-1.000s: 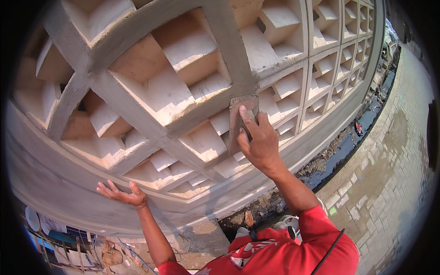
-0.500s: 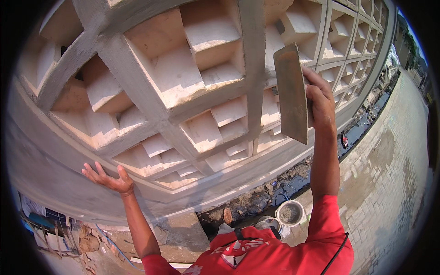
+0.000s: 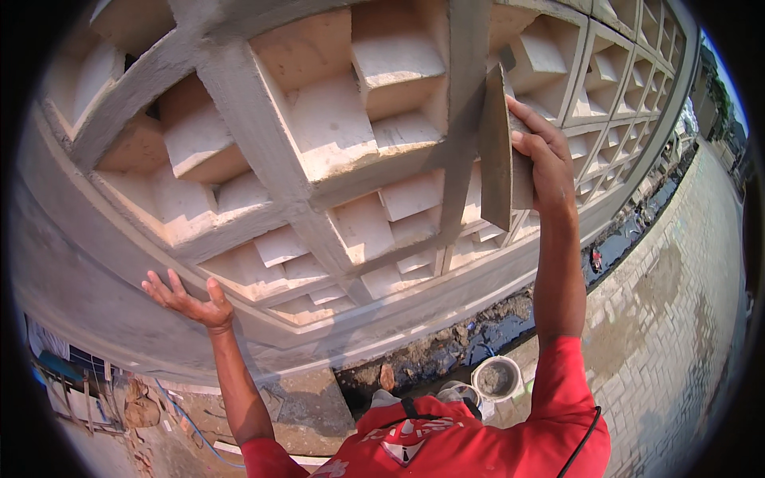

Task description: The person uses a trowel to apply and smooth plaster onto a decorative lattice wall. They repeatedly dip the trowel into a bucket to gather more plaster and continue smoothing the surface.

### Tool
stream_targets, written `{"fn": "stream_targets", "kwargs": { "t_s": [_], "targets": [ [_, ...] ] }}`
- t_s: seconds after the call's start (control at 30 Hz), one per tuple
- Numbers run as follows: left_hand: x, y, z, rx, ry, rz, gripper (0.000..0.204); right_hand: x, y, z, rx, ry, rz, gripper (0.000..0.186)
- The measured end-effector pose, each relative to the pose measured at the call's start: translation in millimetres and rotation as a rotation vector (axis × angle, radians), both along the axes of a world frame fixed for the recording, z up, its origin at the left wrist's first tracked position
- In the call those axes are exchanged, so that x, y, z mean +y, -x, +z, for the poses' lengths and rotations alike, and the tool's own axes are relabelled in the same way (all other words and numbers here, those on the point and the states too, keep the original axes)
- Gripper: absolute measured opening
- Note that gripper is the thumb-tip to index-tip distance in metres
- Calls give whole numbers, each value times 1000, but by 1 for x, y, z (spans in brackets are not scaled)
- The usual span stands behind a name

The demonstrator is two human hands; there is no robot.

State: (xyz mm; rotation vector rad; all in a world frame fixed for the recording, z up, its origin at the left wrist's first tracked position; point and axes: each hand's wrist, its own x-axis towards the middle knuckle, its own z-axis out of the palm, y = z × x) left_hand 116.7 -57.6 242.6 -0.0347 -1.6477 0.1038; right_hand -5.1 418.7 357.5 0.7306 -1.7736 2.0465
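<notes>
My right hand [image 3: 543, 156] is raised and grips a flat grey plastering float [image 3: 497, 153], held edge-on against a vertical rib of the cement lattice wall [image 3: 263, 151]. The wall is a grid of recessed square blocks with grey plastered ribs. My left hand [image 3: 190, 299] rests flat, fingers spread, on the smooth grey band below the lattice. Both arms wear red sleeves.
A round bucket [image 3: 496, 377] with grey mortar stands on the ground below me. A dark wet trench [image 3: 558, 295] with rubble runs along the wall's foot. Paved brick ground [image 3: 677, 319] spreads to the right. Debris and a blue cable [image 3: 179, 418] lie at lower left.
My right hand rose with the float from the middle of the lattice to a vertical rib at upper right, turning the float edge-on. The left hand stayed on the wall's lower band.
</notes>
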Motion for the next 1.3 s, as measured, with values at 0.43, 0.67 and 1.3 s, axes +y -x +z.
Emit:
{"fn": "stream_targets", "kwargs": {
  "t_s": [0.43, 0.67, 1.3],
  "targets": [
    [2, 2, -1, 11, 3, -4, 62, 4, 11, 52, 170, 114, -4, 47],
    [-1, 0, 1, 21, 28, 8, 63, -9, -34, -29, 141, 126, -274, 51],
    [0, 1, -2, 25, 0, 16, 61, -66, -20, -35, 428, -529, -808, 53]
  ]
}}
